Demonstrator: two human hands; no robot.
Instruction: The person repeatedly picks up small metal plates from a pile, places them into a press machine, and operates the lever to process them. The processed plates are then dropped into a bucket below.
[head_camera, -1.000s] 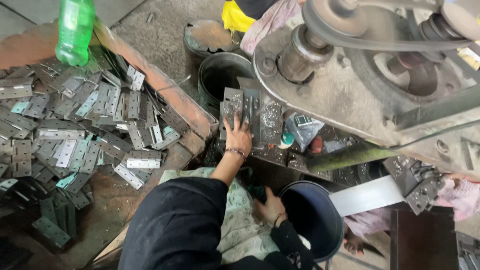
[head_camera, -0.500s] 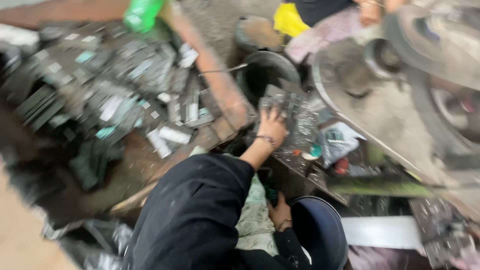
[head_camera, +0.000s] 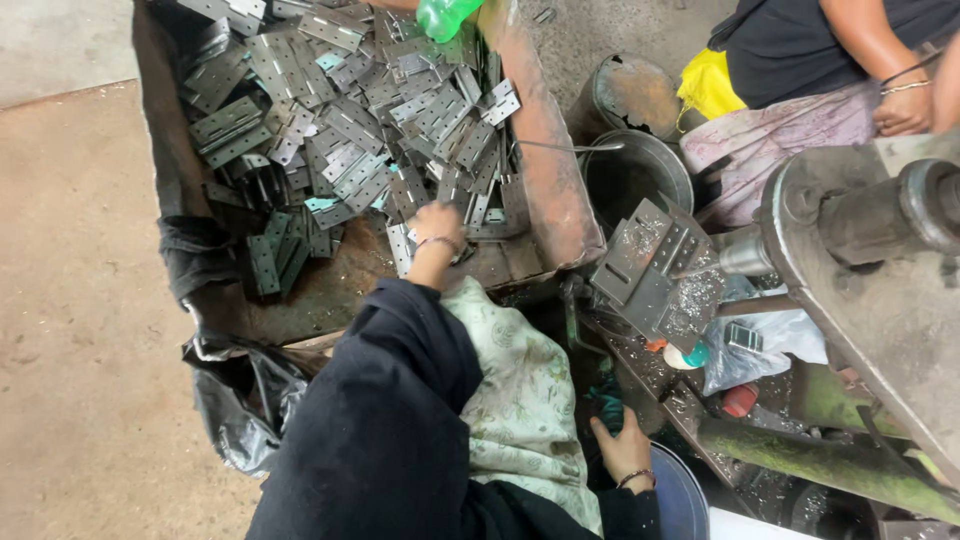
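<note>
My left hand (head_camera: 437, 225), a thin bracelet on its wrist, reaches out on a dark-sleeved arm into a rusty tray (head_camera: 545, 160). It rests fingers-down on a heap of grey metal hinges (head_camera: 340, 150); the fingertips are hidden among them, so a grip does not show. My right hand (head_camera: 622, 448) lies low by my lap, fingers apart and holding nothing, beside the rim of a blue bucket (head_camera: 672, 495). A slotted metal jig plate (head_camera: 650, 270), strewn with shavings, sits between the tray and the machine.
A heavy grey press machine (head_camera: 880, 270) fills the right side. Another person (head_camera: 800, 50) sits at the top right, a hand (head_camera: 902, 112) near the machine. Two metal buckets (head_camera: 635, 175) stand behind the jig. A green bottle (head_camera: 445, 15) stands at the tray's far edge, and a black bag (head_camera: 235, 390) hangs at its near corner.
My left hand has left the jig plate and swung left into the hinge tray. The view has turned left with it. My right hand stays low by the bucket.
</note>
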